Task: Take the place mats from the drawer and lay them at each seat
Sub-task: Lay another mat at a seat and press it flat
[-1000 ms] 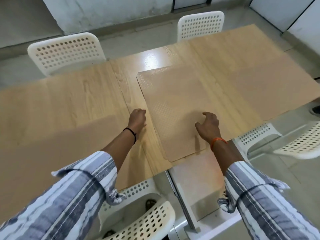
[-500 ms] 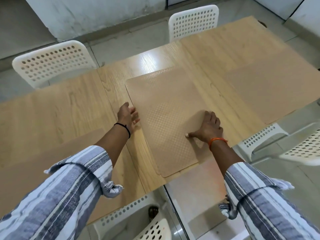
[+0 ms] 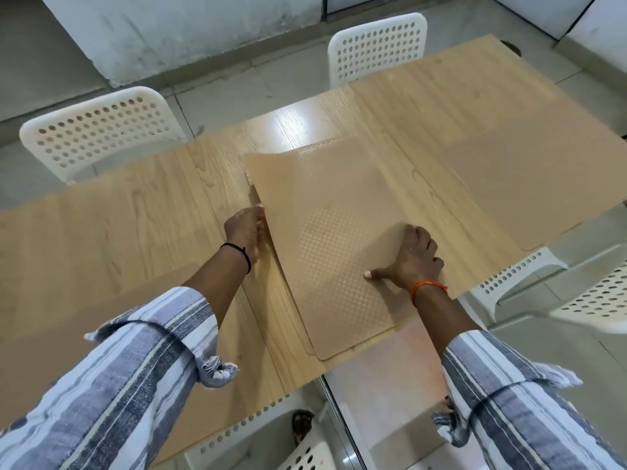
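A small stack of tan dotted place mats (image 3: 332, 252) lies in the middle of the wooden table (image 3: 135, 212). My left hand (image 3: 246, 228) has its fingers under the top mat's left edge, which is raised and curling off the mat below (image 3: 309, 346). My right hand (image 3: 414, 259) is at the same mat's right edge, thumb flat on top and fingers curled around the edge. Another tan mat (image 3: 529, 188) lies flat at the right seat. One more mat (image 3: 68, 320) lies at the near left, partly under my sleeve.
White perforated chairs stand around the table: two on the far side (image 3: 101, 130) (image 3: 376, 45), two on the near right (image 3: 522, 276) (image 3: 604, 300) and one below me (image 3: 305, 449). The table's near edge runs diagonally under my arms.
My left hand moved from the bare table to the mat's left edge and lifted it. My right hand's fingers curled shut at the right edge. The view shifted slightly nearer.
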`<state>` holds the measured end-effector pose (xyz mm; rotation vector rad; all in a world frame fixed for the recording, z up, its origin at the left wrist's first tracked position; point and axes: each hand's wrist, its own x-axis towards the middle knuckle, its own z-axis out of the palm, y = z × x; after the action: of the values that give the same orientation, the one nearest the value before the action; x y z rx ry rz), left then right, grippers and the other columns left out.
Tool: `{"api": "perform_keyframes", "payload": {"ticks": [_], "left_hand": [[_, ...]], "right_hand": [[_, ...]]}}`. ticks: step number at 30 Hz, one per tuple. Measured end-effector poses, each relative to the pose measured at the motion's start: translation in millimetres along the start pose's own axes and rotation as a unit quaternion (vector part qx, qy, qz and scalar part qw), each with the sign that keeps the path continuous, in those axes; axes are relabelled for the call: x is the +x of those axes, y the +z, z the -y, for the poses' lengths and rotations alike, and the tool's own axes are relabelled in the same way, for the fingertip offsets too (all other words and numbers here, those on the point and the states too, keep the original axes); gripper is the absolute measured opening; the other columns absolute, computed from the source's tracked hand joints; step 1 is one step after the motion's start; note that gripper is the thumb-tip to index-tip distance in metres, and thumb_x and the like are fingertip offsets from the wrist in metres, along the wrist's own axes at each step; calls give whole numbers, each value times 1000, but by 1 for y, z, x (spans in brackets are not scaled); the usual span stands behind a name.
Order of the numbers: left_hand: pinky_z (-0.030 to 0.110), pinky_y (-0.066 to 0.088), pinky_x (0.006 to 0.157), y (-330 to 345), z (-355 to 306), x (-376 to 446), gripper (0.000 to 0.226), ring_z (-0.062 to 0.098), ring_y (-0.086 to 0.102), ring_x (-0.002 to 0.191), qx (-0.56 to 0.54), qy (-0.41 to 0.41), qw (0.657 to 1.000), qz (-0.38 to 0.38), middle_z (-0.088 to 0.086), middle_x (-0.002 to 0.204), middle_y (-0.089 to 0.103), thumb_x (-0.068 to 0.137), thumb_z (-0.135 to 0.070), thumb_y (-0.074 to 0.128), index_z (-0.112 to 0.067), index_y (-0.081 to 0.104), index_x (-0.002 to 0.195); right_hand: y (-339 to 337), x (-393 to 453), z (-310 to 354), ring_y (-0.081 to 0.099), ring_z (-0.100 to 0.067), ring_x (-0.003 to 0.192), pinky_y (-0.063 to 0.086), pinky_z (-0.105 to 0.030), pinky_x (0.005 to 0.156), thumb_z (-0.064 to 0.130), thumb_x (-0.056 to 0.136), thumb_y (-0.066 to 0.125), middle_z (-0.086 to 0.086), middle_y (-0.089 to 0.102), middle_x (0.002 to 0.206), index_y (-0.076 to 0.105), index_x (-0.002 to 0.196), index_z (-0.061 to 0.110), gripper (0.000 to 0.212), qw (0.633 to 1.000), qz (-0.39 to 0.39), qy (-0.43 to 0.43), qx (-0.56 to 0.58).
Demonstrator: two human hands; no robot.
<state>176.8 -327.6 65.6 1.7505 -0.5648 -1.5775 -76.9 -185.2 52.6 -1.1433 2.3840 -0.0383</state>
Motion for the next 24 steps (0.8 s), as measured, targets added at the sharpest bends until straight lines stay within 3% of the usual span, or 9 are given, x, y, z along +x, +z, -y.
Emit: {"api": "perform_keyframes", "payload": {"ticks": [2,4,6,8,11,13,18,21,24], "left_hand": [[21,44,48,1,2,1,6,16,55,61,23,26,999,-1,4,79,65,85,-17,71,-18,66,82],[32,58,67,0,6,3,9,25,66,85,45,43,998,-3,10,100,71,84,-16,75,-17,66,83],[44,59,83,-2,10,4,12,31,69,99,66,47,997,-2,14,107,72,82,-15,77,-16,65,83],[49,59,82,-2,13,4,16,32,70,96,89,52,995,-3,16,106,72,82,-15,78,-16,62,80],[41,61,77,1,13,2,14,24,66,76,148,83,985,-31,14,98,72,85,-19,75,-16,63,78],[40,60,81,3,11,3,12,24,68,79,193,114,973,-49,13,96,73,88,-21,71,-15,68,78],[26,54,81,6,8,-11,24,28,69,93,294,199,931,-91,12,102,73,97,-17,56,-6,73,111],[28,52,81,14,13,-25,35,28,66,100,336,232,907,-100,11,110,69,99,-13,47,-7,59,131],[31,52,86,19,21,-29,55,27,63,107,376,218,896,-89,11,123,64,100,-18,44,-11,29,153]], "right_hand": [[0,-1,0,13,-31,146,29,-54,113,61,50,88,-6,7,160,5,156,15,142,1000,-3,1,8],[-1,-1,0,13,-31,146,27,-54,113,59,50,89,-6,8,160,6,156,15,141,1000,-4,0,16],[0,-1,-1,13,-30,146,27,-53,114,59,51,89,-6,8,160,6,156,15,140,1000,-3,0,19],[0,-2,-2,13,-31,146,26,-53,114,59,52,88,-6,8,160,6,156,15,140,1000,-2,-1,20],[-1,-2,-1,13,-31,146,27,-53,114,59,51,89,-6,8,160,6,156,15,140,1000,1,0,19],[-3,-1,1,14,-31,145,27,-54,114,58,51,89,-6,8,160,6,156,15,141,1000,6,3,18],[-1,-2,10,15,-32,144,29,-55,112,53,55,90,-7,8,160,2,156,18,139,1000,15,-1,24],[4,-5,13,21,-33,141,32,-54,109,53,59,88,-8,15,157,6,156,18,132,999,-14,-1,34],[3,-3,15,27,-34,136,34,-52,105,48,60,89,-10,23,151,12,155,17,126,997,-44,14,67]]}}
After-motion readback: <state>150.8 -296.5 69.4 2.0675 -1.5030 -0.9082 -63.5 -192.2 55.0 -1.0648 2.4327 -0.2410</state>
